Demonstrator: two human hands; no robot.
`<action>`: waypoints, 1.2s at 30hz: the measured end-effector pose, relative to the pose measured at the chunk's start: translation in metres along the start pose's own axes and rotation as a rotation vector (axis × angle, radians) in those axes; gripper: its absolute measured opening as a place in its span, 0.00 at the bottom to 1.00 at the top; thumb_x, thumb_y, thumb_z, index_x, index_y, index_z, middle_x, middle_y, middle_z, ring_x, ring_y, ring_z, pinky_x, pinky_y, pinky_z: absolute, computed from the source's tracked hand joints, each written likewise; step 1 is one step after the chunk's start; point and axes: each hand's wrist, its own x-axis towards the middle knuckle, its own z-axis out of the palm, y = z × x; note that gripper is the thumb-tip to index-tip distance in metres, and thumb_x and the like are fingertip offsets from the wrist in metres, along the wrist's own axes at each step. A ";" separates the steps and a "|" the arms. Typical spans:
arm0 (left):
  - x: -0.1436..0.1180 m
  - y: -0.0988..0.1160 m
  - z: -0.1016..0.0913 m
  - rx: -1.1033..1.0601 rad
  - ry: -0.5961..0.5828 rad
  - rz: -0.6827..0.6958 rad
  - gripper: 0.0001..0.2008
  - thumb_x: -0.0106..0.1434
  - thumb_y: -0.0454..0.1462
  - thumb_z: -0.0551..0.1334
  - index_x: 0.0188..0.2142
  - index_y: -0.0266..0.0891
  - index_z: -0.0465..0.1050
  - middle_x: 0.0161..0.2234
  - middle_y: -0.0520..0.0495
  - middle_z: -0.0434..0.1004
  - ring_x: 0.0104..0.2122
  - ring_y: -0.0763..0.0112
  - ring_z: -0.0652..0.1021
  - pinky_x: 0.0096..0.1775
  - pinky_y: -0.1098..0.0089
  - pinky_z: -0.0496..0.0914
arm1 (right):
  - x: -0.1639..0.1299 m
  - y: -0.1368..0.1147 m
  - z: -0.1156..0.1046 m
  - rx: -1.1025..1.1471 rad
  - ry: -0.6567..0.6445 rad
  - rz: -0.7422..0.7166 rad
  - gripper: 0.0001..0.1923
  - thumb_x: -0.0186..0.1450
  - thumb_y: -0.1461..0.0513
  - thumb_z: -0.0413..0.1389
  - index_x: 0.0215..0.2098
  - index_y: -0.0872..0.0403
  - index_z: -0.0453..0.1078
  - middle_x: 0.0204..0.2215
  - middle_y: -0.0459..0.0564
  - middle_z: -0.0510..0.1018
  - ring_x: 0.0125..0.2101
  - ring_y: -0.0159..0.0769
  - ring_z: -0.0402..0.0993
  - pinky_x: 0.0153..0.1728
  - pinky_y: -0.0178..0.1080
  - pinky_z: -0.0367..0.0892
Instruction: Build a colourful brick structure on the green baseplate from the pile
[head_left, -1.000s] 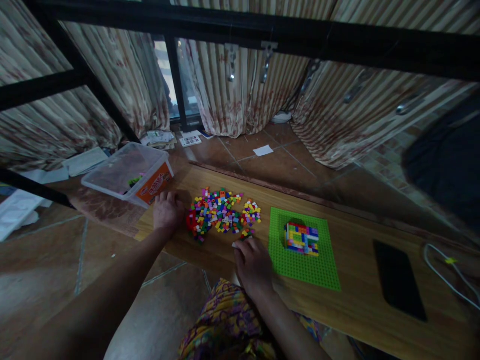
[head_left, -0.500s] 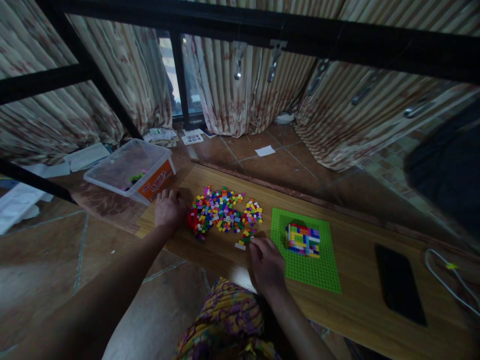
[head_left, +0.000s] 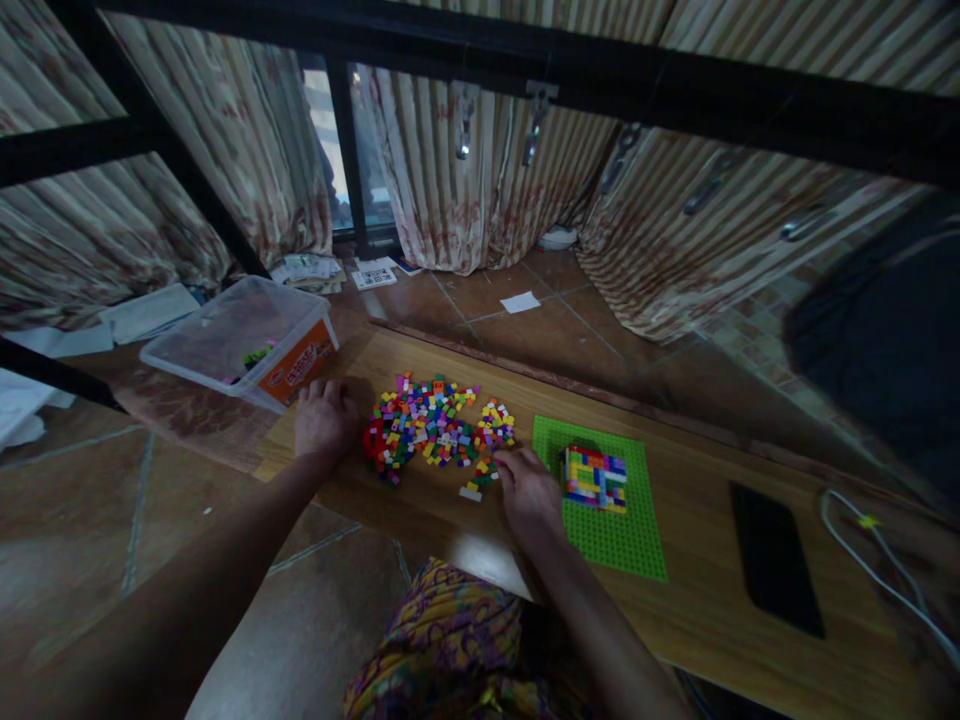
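Observation:
A loose pile of small coloured building bricks [head_left: 427,420] is spread on the wooden table. My left hand [head_left: 324,418] rests on the tabletop left of the pile, fingers spread and holding nothing. At the pile's right edge is my right hand [head_left: 531,492], thumb and fingertips drawn together against the small cluster of bricks. Whatever is between those fingertips is too small to make out. To the right lies a green baseplate [head_left: 619,550], bearing a built block of multicoloured bricks [head_left: 596,480]. A pale grey brick [head_left: 470,494] lies just left of my right hand.
A clear plastic box [head_left: 217,330] with an orange label stands beyond my left hand. A black phone-like slab [head_left: 778,560] and a white cable [head_left: 847,510] lie at the table's right. A dark frame bar [head_left: 480,40] crosses above, before curtains.
The view has shifted slightly to the right. My right hand has moved a little forward, up to the small brick cluster. My left hand stays on the table.

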 end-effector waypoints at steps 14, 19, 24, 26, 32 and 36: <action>0.001 -0.001 -0.004 0.008 -0.037 0.037 0.18 0.62 0.37 0.50 0.47 0.31 0.70 0.45 0.34 0.70 0.47 0.52 0.68 0.50 0.57 0.62 | 0.001 -0.006 -0.011 0.129 0.023 0.008 0.11 0.66 0.66 0.47 0.37 0.53 0.71 0.35 0.51 0.77 0.37 0.37 0.74 0.40 0.36 0.66; 0.002 0.000 -0.007 0.079 -0.054 0.018 0.19 0.62 0.38 0.49 0.47 0.31 0.71 0.45 0.34 0.71 0.46 0.53 0.69 0.48 0.57 0.63 | -0.017 -0.007 -0.035 0.328 0.122 0.081 0.12 0.67 0.63 0.48 0.43 0.52 0.73 0.39 0.51 0.78 0.40 0.37 0.74 0.43 0.38 0.67; 0.004 -0.001 -0.004 0.127 -0.068 0.041 0.19 0.63 0.38 0.48 0.46 0.32 0.72 0.45 0.34 0.71 0.47 0.52 0.69 0.48 0.57 0.63 | -0.040 0.022 -0.059 0.634 0.300 0.313 0.09 0.64 0.57 0.55 0.39 0.53 0.73 0.34 0.49 0.79 0.34 0.36 0.75 0.37 0.38 0.69; 0.004 -0.002 -0.004 0.140 -0.069 0.034 0.20 0.63 0.39 0.47 0.47 0.32 0.72 0.45 0.33 0.71 0.47 0.52 0.69 0.48 0.57 0.64 | -0.046 0.037 -0.067 0.725 0.365 0.397 0.10 0.61 0.56 0.59 0.37 0.53 0.73 0.30 0.47 0.78 0.30 0.34 0.73 0.33 0.37 0.69; 0.005 -0.001 -0.005 0.168 -0.087 0.019 0.24 0.64 0.42 0.44 0.48 0.31 0.71 0.46 0.32 0.70 0.47 0.51 0.69 0.48 0.56 0.65 | -0.051 0.070 -0.081 0.886 0.519 0.580 0.13 0.54 0.55 0.65 0.35 0.53 0.78 0.31 0.48 0.80 0.28 0.33 0.71 0.31 0.36 0.67; 0.007 -0.002 -0.005 0.170 -0.113 0.016 0.26 0.64 0.43 0.43 0.49 0.31 0.71 0.47 0.32 0.69 0.48 0.49 0.68 0.48 0.55 0.65 | -0.053 0.079 -0.082 1.003 0.541 0.587 0.13 0.52 0.56 0.66 0.36 0.52 0.79 0.31 0.47 0.80 0.25 0.30 0.69 0.28 0.35 0.65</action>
